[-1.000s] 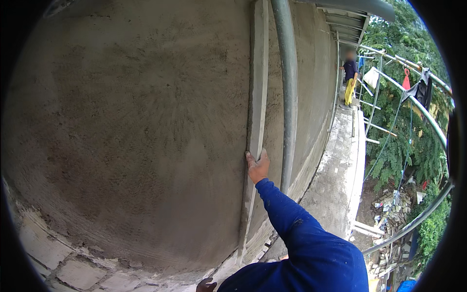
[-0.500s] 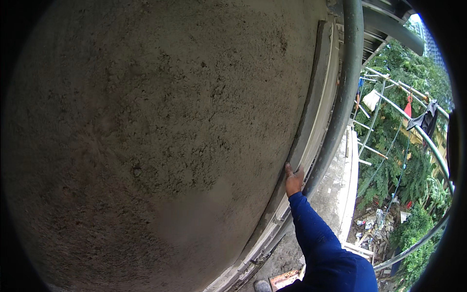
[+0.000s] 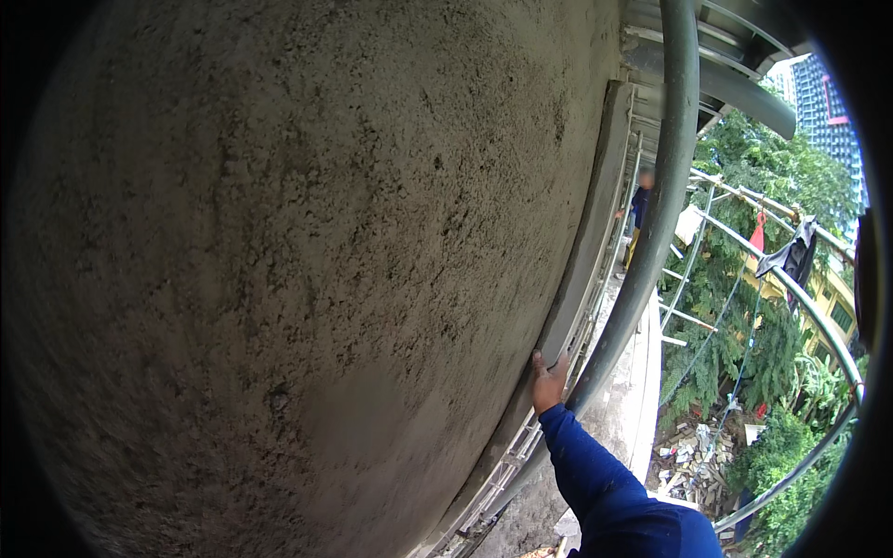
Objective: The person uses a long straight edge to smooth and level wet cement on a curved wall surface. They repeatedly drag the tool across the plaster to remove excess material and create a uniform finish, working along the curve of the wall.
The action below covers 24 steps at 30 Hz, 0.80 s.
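Note:
My right hand (image 3: 549, 383), in a blue sleeve, is closed round the edge of a long grey straightedge (image 3: 579, 270), with the thumb on the side nearest the wall. The straightedge runs lengthwise from high up down past my hand, along the right side of a rough wall of wet-looking grey mortar (image 3: 372, 232). Whether its whole length touches the mortar, I cannot tell. A smoother patch (image 3: 363, 418) shows low on the wall. My left hand is out of view.
A thick grey pipe (image 3: 682, 139) stands just right of the straightedge. Beyond it, a person (image 3: 640, 205) is on the walkway (image 3: 628, 372). Scaffold poles (image 3: 688, 256) with a dark cloth (image 3: 791, 256), trees (image 3: 744, 177) and a rubble heap (image 3: 698, 456) lie to the right.
The view has shifted, so the straightedge's top end sits lower in the picture. My right hand, still on it, appears lower and slightly left. A person now shows behind the pipe.

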Tool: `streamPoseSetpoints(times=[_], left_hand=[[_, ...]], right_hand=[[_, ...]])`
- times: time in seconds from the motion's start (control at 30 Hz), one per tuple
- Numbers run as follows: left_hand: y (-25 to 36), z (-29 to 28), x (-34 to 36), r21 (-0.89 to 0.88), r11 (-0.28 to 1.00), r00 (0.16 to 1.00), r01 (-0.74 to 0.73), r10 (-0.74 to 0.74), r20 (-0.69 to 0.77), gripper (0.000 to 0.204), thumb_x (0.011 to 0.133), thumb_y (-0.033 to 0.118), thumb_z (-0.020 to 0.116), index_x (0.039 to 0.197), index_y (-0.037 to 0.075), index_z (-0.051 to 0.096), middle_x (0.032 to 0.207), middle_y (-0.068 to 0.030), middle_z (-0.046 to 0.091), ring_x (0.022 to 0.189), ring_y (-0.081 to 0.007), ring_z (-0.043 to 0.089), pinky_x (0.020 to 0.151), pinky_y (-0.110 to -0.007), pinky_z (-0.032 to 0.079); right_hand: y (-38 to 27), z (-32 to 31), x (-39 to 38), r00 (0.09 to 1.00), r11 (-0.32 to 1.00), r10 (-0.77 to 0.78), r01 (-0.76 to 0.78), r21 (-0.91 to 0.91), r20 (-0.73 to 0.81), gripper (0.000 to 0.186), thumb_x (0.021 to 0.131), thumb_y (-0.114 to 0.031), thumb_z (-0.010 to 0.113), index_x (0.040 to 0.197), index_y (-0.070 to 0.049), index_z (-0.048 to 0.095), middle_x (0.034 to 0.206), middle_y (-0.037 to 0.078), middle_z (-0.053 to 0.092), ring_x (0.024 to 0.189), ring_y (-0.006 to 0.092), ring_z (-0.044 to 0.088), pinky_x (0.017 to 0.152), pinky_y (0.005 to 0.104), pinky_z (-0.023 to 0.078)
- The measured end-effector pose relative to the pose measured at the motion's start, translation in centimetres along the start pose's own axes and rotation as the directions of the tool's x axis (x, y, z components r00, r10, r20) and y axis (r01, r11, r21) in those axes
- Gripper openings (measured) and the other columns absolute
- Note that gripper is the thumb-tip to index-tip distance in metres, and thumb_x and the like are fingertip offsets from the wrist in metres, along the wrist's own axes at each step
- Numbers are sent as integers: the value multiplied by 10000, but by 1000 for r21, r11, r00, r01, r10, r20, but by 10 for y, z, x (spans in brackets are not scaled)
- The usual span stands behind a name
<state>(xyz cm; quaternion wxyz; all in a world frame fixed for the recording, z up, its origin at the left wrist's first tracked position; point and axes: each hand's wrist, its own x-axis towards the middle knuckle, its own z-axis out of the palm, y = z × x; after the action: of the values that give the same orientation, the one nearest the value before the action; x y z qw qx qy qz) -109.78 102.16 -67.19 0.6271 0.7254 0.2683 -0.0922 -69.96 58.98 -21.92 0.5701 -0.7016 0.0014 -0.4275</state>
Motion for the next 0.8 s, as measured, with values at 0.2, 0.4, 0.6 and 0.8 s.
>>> streamPoseSetpoints(times=[0.2,0.4,0.6,0.8], left_hand=[[0,10,5,-13,1000,1000,5,-5,26,351,942,107,652,1288,58,621,1177,-130,680,920,-210,688,740,-345,580],[-8,1,-1,-48,999,1000,2,-2,4,341,954,121,638,1288,54,626,1182,-130,684,925,-212,692,730,-343,582],[-21,-8,-9,-78,997,1000,1,-2,-6,333,966,135,624,1288,49,631,1186,-130,688,931,-214,696,720,-341,583],[-36,-23,-31,-98,995,999,13,-17,-36,328,978,150,610,1287,45,636,1191,-130,692,936,-217,700,710,-339,584]], right_hand=[[1,-14,16,999,998,-45,44,45,3,317,972,-121,664,1213,53,553,1100,129,655,998,218,608,916,333,476],[-88,8,82,945,957,-268,239,-166,-189,242,932,-155,706,975,64,611,812,166,669,709,256,603,668,408,474],[-103,14,129,938,934,-194,86,-348,-288,348,893,-251,759,945,64,621,792,210,667,740,385,644,713,461,491],[-97,16,129,925,932,-242,138,-334,-294,354,905,-264,748,965,59,615,828,230,670,781,411,650,728,462,494]])
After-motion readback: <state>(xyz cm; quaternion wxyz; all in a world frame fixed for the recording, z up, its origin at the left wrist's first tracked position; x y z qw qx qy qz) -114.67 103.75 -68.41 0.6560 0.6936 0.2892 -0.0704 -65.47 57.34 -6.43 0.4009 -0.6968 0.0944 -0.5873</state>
